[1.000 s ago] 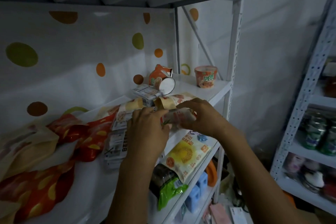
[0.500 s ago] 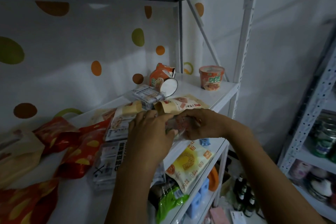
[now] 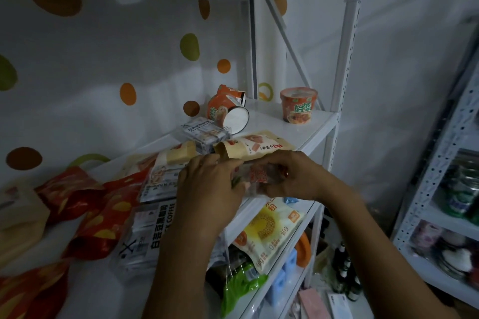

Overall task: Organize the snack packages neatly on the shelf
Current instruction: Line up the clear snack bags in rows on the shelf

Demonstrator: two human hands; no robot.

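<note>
Both hands hold a small clear snack packet with red print (image 3: 259, 176) just above the front edge of the white shelf (image 3: 293, 124). My left hand (image 3: 210, 189) grips its left end and my right hand (image 3: 290, 179) pinches its right end. Behind them lie a tan pouch with red label (image 3: 254, 147), a cream packet (image 3: 168, 166) and a clear coffee pack with black print (image 3: 147, 235). Red and yellow bags (image 3: 85, 212) are heaped at the left. One instant noodle cup (image 3: 298, 105) stands upright at the far right; a second cup (image 3: 228, 111) lies tipped over.
A small boxed pack (image 3: 204, 134) sits beside the tipped cup. The shelf below holds a yellow pouch (image 3: 267, 230), a green bag (image 3: 241, 287) and blue blocks (image 3: 282, 280). A second rack (image 3: 440, 176) with cans stands at the right. The upright post (image 3: 344, 59) flanks the shelf's right end.
The view has shifted slightly closer and rightward. Both hands stay on the small clear packet and have lowered a little toward the shelf's front edge.
</note>
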